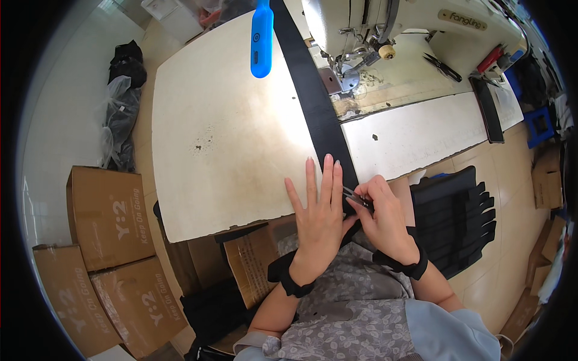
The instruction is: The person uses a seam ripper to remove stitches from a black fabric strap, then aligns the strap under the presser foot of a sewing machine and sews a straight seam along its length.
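Nearby, a sewing machine (421,18) stands right of the black strip (321,102).

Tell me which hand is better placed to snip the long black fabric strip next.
Probably the right hand: it grips what look like small, dark metal snips at the long black fabric strip. The left hand lies flat, fingers spread, partly over the strip, holding no tool.

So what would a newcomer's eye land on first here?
Probably the bright blue object at top centre, vivid against the pale tabletop. Near the middle, the left hand lies spread, partly over a black fabric strip, while the right hand grips a small dark tool. The cream sewing machine fills the upper right.
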Demonstrator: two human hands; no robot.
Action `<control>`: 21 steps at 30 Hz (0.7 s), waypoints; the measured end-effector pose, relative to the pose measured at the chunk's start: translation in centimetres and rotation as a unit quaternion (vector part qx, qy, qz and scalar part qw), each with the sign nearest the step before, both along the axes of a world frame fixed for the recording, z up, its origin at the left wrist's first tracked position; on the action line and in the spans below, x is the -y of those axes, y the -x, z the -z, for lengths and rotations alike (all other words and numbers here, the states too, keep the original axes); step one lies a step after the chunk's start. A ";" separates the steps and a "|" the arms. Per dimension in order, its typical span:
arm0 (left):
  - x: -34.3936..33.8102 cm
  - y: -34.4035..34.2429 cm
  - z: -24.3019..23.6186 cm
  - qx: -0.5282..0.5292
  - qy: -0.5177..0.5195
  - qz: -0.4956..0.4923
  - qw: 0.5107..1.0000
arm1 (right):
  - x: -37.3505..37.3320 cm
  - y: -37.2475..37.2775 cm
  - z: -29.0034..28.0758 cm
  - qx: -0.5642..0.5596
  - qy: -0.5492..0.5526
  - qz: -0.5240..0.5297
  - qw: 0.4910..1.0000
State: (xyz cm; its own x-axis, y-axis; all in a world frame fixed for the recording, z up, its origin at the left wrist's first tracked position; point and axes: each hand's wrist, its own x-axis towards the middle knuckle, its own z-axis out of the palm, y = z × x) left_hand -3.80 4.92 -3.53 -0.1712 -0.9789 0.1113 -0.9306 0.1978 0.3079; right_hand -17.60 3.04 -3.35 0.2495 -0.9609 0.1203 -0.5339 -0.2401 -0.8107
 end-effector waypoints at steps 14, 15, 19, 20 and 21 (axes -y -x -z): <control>3.0 -3.6 -3.4 0.094 -0.041 0.090 0.991 | 0.1 6.3 -3.6 0.402 -0.330 -0.272 0.810; 3.2 -3.8 -3.4 0.087 -0.042 0.093 0.991 | 0.2 6.6 -3.6 0.402 -0.324 -0.286 0.807; 3.4 -4.0 -2.9 0.071 -0.040 0.089 0.993 | 0.6 5.9 -4.0 0.255 -0.245 -0.208 0.912; 3.4 -3.9 -2.8 0.070 -0.037 0.086 0.993 | 0.8 5.1 -4.3 0.177 -0.206 -0.150 0.951; 3.5 -3.7 -2.7 0.071 -0.034 0.084 0.993 | 1.0 4.3 -4.0 0.147 -0.137 -0.109 0.974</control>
